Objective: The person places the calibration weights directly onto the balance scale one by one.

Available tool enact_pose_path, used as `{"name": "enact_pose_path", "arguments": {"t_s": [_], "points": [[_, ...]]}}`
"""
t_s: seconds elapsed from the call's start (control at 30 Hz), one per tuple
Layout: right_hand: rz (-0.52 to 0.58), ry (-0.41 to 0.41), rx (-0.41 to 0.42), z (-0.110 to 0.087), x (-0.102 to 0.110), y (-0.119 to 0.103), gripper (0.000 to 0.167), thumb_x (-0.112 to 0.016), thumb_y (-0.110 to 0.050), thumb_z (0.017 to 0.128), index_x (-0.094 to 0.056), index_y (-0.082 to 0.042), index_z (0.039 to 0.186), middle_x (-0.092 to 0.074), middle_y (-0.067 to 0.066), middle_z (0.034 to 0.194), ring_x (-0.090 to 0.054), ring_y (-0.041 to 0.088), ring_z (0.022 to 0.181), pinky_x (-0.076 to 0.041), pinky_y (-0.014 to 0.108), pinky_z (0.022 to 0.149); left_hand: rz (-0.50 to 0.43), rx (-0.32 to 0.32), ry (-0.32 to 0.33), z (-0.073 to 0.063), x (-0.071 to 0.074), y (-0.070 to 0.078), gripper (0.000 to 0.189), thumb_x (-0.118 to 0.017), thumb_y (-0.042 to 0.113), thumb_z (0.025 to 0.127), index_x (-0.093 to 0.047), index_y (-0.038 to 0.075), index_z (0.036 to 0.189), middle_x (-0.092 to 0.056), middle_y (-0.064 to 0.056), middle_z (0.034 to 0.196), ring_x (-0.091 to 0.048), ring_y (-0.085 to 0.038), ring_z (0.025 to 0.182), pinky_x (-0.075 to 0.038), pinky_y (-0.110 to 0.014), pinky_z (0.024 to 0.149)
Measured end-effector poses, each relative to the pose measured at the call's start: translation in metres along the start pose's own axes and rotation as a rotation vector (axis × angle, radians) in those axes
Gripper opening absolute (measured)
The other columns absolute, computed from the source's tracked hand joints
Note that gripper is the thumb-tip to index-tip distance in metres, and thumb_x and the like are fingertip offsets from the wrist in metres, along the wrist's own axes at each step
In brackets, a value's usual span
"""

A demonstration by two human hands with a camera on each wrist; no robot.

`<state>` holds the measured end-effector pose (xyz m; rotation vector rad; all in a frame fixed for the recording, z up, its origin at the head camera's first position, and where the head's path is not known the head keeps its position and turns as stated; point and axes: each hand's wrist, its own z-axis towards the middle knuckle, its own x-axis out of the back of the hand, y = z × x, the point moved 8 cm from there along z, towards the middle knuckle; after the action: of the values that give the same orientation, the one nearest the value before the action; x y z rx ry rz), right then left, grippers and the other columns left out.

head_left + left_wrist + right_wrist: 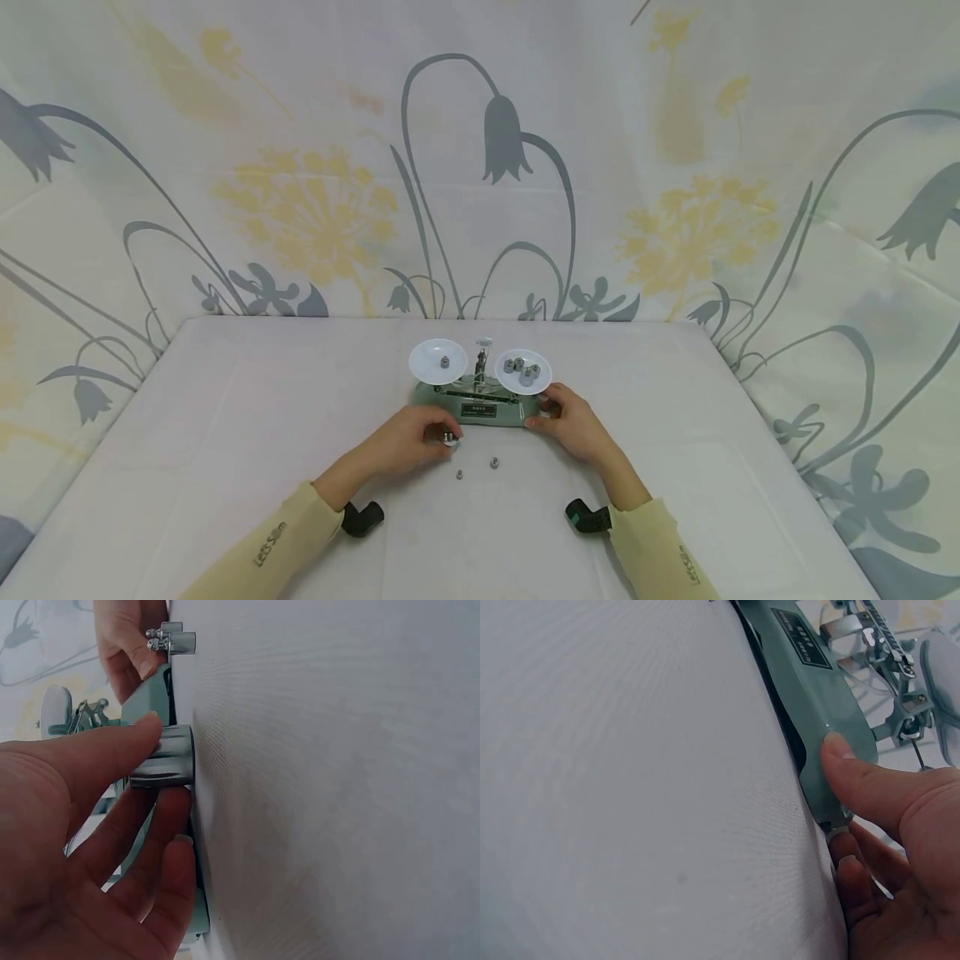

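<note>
A green balance scale [442, 403] with two white pans stands on the table. One metal weight [445, 362] sits in its left pan [426, 357], and several weights [519, 364] are in its right pan [542, 381]. In front of the base, my left hand [408, 437] pinches a larger silver weight [169, 761] between thumb and fingers, close to the tabletop. My right hand [573, 419] holds the right end of the base [836, 712], its thumb on the front face and the other fingers curled around the end.
Two small weights stand on the table in front of the scale: a bigger one [494, 462] and a tiny one [460, 474]. The white table [247, 400] ends at a flower-printed cloth [315, 250] behind. Black wrist devices [363, 519] sit by both sleeves.
</note>
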<state>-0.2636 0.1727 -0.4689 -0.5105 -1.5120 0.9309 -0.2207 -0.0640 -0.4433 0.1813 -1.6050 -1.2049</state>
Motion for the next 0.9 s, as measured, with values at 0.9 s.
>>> {"name": "enact_pose_path", "arguments": {"t_s": [0.9], "points": [[-0.007,0.002,0.004,-0.0016,0.0003,-0.0019,0.048,-0.081,-0.015,0.084,-0.063,-0.007,0.128,-0.062,0.006,0.115,-0.057,0.025,0.103,-0.048,0.037,0.084,0.025,0.032,0.064,-0.0021,0.0071,-0.0007,0.026,-0.084,0.004,0.076,-0.071,0.014,0.096,-0.067,0.008,0.089,-0.062,-0.012,0.079,-0.051,-0.025,0.068]]}}
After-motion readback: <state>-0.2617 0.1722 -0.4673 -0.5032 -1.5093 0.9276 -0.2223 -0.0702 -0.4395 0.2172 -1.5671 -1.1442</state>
